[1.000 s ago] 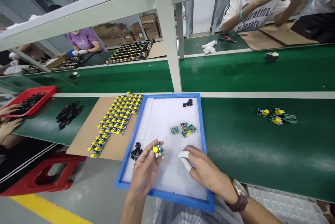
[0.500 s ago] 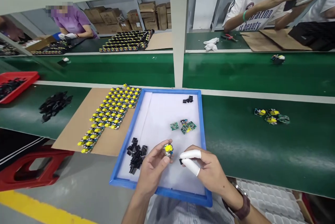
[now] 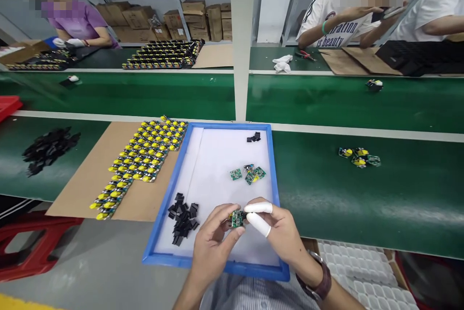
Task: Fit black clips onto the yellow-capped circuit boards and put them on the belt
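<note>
My left hand [image 3: 216,236] grips a small circuit board [image 3: 237,218] by its edges, its green side facing me. A bit of yellow shows at its left. With two fingers in white finger cots, my right hand [image 3: 273,225] pinches a small black piece [image 3: 245,215] against the board's right edge; the fingertips partly hide it. Both hands are above the white, blue-rimmed tray [image 3: 277,194]. To their left in the tray lies a heap of black pieces [image 3: 184,218]. Several circuit boards [image 3: 249,174] lie beyond my hands, and a few black pieces [image 3: 253,138] sit near the far rim.
Rows of yellow-topped boards [image 3: 145,155] stand on cardboard [image 3: 72,194] at left, beside a black pile [image 3: 50,148]. Several boards [image 3: 359,157] lie on the green bench at right. A post [image 3: 242,49] rises behind the tray. Two co-workers and part of another are across the belt [image 3: 145,92].
My left hand has turned the board from its yellow-topped side to its green side. My right hand has brought the black piece leftward to the board's edge. The camera view has shifted slightly right.
</note>
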{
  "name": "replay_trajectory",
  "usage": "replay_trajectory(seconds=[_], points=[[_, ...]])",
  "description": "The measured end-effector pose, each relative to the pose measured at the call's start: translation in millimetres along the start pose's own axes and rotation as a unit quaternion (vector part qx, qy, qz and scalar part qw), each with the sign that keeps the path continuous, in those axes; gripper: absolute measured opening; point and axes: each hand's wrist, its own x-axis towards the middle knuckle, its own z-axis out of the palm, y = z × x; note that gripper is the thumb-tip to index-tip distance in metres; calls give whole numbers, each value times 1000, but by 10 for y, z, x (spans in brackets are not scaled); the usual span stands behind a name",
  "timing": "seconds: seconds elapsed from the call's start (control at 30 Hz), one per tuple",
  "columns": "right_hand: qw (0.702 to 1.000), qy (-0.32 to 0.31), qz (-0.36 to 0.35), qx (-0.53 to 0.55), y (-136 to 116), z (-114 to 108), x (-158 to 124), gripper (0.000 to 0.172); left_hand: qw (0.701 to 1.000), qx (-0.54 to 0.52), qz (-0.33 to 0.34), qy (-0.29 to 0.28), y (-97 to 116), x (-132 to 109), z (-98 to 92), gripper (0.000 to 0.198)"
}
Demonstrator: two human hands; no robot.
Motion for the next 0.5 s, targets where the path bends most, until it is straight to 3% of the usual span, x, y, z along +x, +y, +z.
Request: replay_trajectory(seconds=[0.3,0.4,0.5], points=[[998,60,-5,-29,97,37,-104,8,996,-76,-41,36,47,-9,103,34],[997,60,-21,-50,71,11,-116,8,995,-76,-57,18,42,-3,80,37],[996,37,-60,-59,9,-36,-119,10,990,-105,-87,-38,-7,-11,38,40]])
